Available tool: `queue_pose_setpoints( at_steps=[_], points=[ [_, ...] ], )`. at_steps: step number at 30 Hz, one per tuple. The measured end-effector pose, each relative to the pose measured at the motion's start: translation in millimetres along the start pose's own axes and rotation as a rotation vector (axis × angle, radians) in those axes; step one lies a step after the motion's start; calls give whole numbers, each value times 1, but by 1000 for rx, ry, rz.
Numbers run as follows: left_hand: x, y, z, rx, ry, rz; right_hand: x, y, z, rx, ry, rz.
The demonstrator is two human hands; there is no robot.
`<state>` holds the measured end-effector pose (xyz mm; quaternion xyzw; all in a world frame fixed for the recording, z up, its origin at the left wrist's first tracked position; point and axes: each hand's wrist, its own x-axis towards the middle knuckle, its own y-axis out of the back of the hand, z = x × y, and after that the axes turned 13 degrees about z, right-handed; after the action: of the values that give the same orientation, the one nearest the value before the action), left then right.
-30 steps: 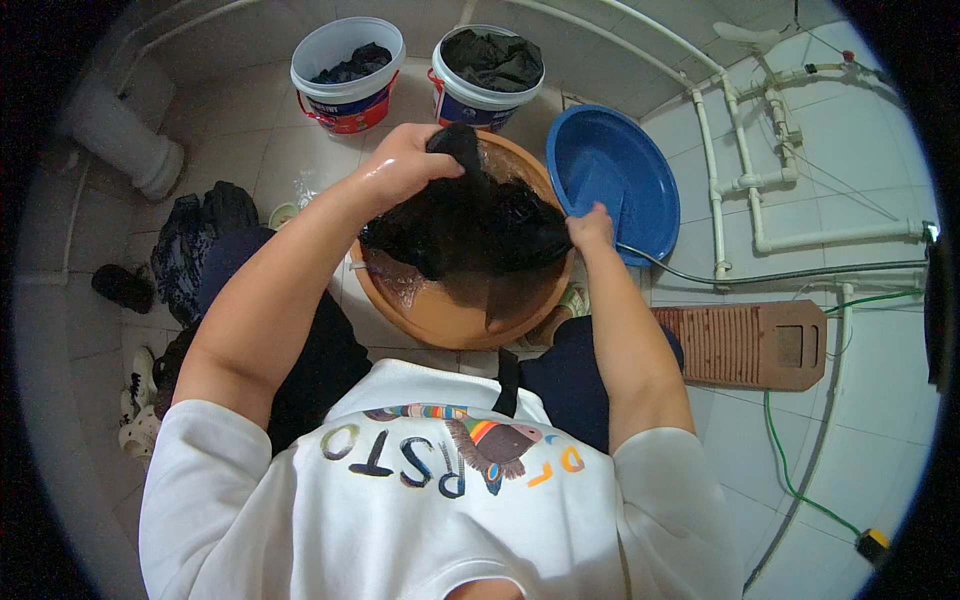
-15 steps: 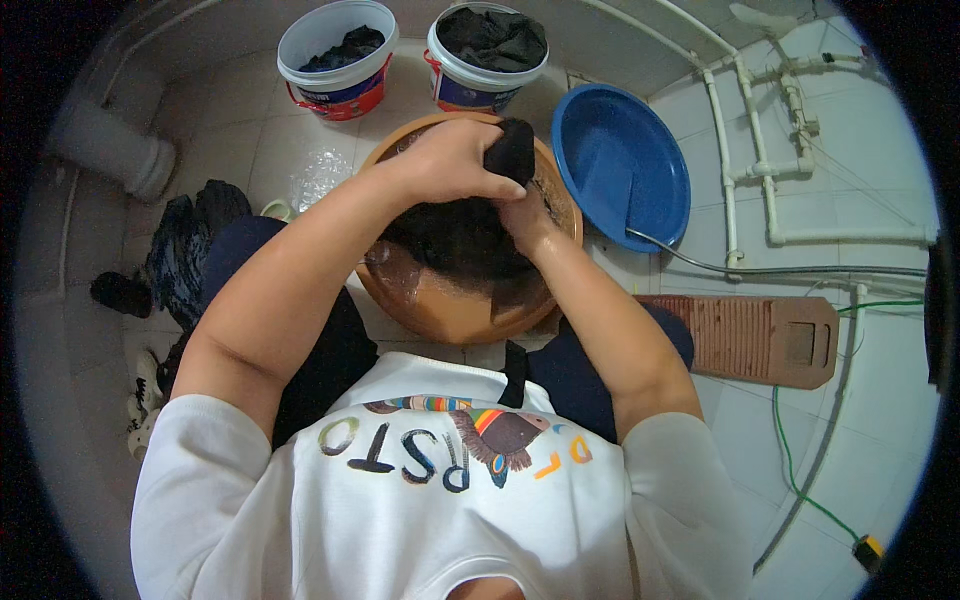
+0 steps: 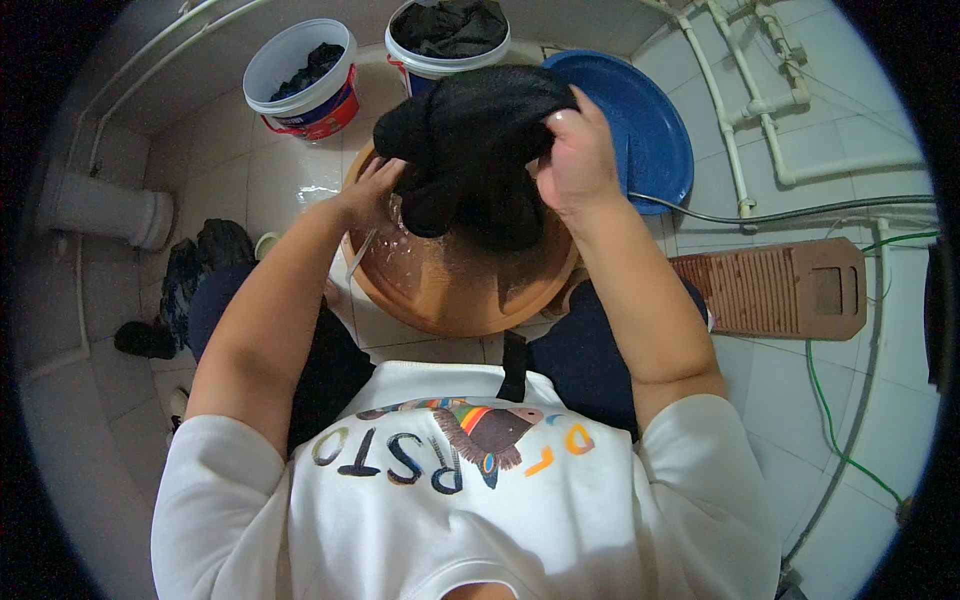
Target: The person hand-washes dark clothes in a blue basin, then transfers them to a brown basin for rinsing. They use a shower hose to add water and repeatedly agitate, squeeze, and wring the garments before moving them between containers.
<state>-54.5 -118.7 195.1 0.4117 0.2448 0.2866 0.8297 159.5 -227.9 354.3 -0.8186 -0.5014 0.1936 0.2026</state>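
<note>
A bunched, dark black cloth (image 3: 470,140) hangs over the brown-orange basin (image 3: 420,305) in front of me. My right hand (image 3: 583,160) grips the cloth's right side, thumb on top and fingers partly hidden by the fabric. At the lower left edge of the cloth is my left hand (image 3: 372,190). Its fingers are stretched out and the fingertips meet the fabric; its thumb is hard to make out. Water with some foam shows in the basin beneath, and the cloth hides its far part.
Two white buckets, a left one (image 3: 262,85) and a right one (image 3: 425,65), hold dark cloth behind the basin. A blue basin (image 3: 660,140) with a grey hose (image 3: 760,209) stands right, nearer a brown washboard (image 3: 760,290). Black plastic bags (image 3: 222,245) lie left; white pipes run along the walls.
The black cloth has come up out of the basin and spread wider. My right hand moved up and right with it; my left hand moved down and left. The whole view has shifted.
</note>
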Motion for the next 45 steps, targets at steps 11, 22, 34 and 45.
queue_pose_setpoints(
  at_steps=[11,22,34,45],
  points=[
    [25,10,51,-1624,544,239,22,18,-15,-85,143,-60],
    [6,51,114,-794,-310,264,14,19,22,-1181,432,-251],
    [-2,77,113,-1753,451,581,51,71,23,-1355,358,-21],
    [-36,128,130,-2101,-211,364,61,155,203,-1615,535,-221]
  ],
)
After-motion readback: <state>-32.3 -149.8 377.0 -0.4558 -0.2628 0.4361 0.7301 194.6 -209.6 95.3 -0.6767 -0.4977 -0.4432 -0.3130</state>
